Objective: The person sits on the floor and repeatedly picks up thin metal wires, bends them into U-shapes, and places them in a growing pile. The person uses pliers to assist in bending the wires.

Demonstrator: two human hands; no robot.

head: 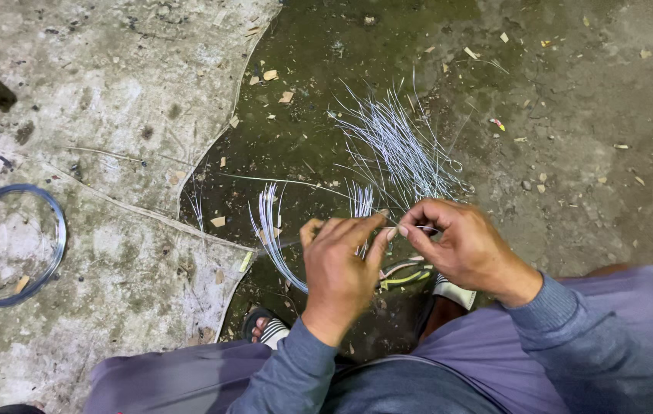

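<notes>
At the frame's centre, the left hand (pixel 339 270) and right hand (pixel 458 245) both pinch a thin wire strand (pixel 418 228) between clenched fingers, just below a loose wire bundle (pixel 399 146) on the floor (pixel 587 138); a wire coil (pixel 10 245) lies far left

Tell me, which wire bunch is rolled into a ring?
The bluish-grey round wire coil lying far left on the pale concrete; the other thin silvery wire bundles lie in loose, fanned strands.

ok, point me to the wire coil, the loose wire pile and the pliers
wire coil (pixel 56 222), head view, right side of the ring
loose wire pile (pixel 399 146), head view, middle of the strands
pliers (pixel 407 276), head view, handles under the hands
</notes>
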